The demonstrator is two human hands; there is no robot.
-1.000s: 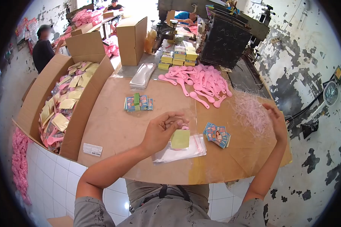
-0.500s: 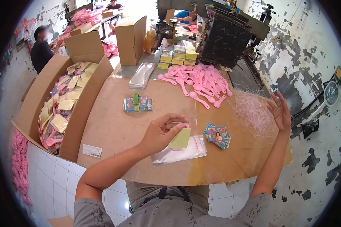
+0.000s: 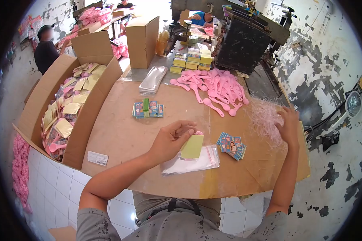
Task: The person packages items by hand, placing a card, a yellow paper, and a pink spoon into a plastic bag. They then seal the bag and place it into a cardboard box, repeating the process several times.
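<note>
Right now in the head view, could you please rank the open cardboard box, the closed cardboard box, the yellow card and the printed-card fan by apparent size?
1. open cardboard box, nearer the camera
2. closed cardboard box
3. yellow card and printed-card fan: too alike to rank

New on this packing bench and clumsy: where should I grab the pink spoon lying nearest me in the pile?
Probably the pink spoon by its handle, from above on the near side. It lies flat at the pile's near edge with the handle clear of its neighbours.
</note>
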